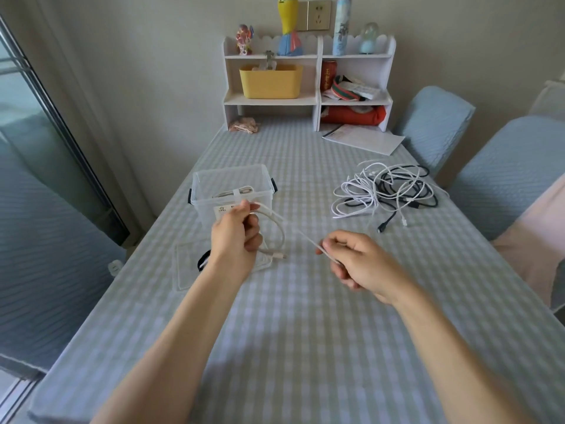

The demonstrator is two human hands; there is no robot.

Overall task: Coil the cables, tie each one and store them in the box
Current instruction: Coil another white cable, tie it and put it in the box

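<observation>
**Two hands work a white cable above a checked desk**

The left hand [235,232] grips a loop of thin white charging cable [276,223], fingers curled round it, the plug end dangling just below the palm. The right hand [356,260] pinches the same cable's free length between thumb and curled fingers, the strand stretched taut between the two hands. Just beyond the left hand stands a clear plastic storage box [203,182] with dark latches, one tied white coil [237,191] inside. Its clear flat lid [186,270] lies under the left wrist. Beyond the right hand, well apart, sprawls a tangled heap of white and black cables [388,191] on the pale blue checked desk [305,332].
</observation>
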